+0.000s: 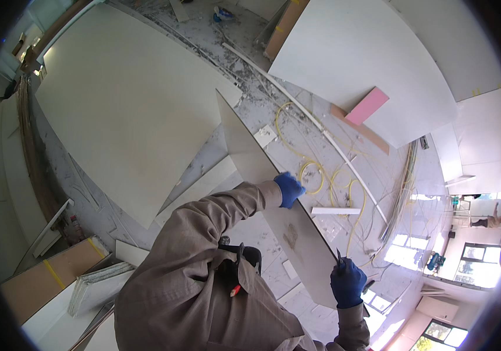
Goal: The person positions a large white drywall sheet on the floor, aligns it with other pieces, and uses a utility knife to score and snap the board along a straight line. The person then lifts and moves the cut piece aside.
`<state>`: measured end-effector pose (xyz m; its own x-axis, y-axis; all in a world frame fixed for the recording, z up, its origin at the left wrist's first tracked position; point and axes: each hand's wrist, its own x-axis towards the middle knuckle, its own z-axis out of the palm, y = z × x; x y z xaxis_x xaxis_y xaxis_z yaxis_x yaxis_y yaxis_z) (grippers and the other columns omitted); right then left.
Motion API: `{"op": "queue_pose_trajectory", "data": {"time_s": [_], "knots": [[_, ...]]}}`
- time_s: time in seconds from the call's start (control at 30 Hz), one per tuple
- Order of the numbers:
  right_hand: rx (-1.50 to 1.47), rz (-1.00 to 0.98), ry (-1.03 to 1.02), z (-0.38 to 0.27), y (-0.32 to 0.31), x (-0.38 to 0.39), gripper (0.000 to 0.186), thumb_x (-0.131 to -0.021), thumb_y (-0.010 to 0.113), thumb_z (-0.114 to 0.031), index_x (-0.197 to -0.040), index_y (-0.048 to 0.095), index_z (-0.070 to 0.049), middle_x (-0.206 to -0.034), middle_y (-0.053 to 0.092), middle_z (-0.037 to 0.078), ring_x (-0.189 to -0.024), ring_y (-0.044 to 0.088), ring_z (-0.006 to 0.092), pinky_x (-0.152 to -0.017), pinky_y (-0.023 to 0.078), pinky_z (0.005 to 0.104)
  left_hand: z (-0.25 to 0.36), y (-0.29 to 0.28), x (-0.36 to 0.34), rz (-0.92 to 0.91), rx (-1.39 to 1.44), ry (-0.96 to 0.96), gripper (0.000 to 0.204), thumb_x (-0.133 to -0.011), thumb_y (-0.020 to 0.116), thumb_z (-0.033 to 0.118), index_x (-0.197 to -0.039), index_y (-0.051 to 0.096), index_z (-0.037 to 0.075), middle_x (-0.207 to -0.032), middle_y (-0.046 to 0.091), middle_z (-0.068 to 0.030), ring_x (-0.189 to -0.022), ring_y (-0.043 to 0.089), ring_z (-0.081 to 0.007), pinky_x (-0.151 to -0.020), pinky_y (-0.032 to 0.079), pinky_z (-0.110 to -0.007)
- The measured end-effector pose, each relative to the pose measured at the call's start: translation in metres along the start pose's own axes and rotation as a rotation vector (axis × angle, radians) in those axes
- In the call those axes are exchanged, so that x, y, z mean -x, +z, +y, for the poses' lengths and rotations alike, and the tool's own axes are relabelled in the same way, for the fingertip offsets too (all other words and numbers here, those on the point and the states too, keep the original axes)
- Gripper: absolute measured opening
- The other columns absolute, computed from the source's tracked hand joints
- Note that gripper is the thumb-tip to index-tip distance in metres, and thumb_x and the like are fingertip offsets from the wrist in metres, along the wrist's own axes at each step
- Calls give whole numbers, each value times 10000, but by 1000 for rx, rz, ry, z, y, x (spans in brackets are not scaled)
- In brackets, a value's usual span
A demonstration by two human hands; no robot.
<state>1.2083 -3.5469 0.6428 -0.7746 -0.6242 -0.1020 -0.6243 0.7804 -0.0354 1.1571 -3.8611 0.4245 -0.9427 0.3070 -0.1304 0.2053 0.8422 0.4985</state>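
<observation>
My left hand [290,189], in a blue glove, is closed over the long edge of a narrow pale board [309,257]. The board stands tilted on its side in front of my body and bears a brownish smudge near its middle. Lower right, my right hand [347,284], also gloved in blue, is closed around a knife [339,256]. Its dark pointed tip rises above the fist beside the board's edge, and a dark end shows on the other side. Most of the handle is hidden in the glove. A red-tipped pen [235,291] sits at my jacket front.
A large white panel [127,111] lies at the left, another [373,64] at the far right with a pink offcut [367,105] on it. Yellow hose [311,178], long strips [344,157] and debris cover the floor. Stacked board pieces [98,286] are at lower left. A person [489,221] is far right.
</observation>
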Motion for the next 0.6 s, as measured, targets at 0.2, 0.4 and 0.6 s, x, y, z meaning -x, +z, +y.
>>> {"op": "queue_pose_trajectory", "data": {"time_s": [0.2, 0.4, 0.6], "knots": [[75, 10, -151, 37, -88, -56, 113, -802, 687, -145, -912, 668, -134, -723, 668, 98, -633, 660, 325, -605, 521, 439, 21, -55, -25, 49, -8, 29, 198, -757, 751, 277, -911, 708, 159, -846, 728, -90, -860, 709, -307, -812, 495, -461], [237, 109, -567, 66, -193, -105, 226, -712, 728, -111, -928, 664, -131, -695, 646, 70, -625, 642, 308, -601, 486, 434, 83, -95, 34, 493, 124, -27, 178, -703, 758, 243, -784, 654, 123, -711, 689, -85, -690, 693, -317, -642, 503, -465], [429, -101, -1096, 10, -200, -152, 364, -931, 680, -189, -1271, 597, -92, -956, 732, 98, -671, 669, 300, -582, 548, 438, 132, -49, 67, 711, 338, -276, 308, -708, 792, 292, -953, 726, 117, -826, 715, -138, -824, 705, -367, -702, 543, -479]]}}
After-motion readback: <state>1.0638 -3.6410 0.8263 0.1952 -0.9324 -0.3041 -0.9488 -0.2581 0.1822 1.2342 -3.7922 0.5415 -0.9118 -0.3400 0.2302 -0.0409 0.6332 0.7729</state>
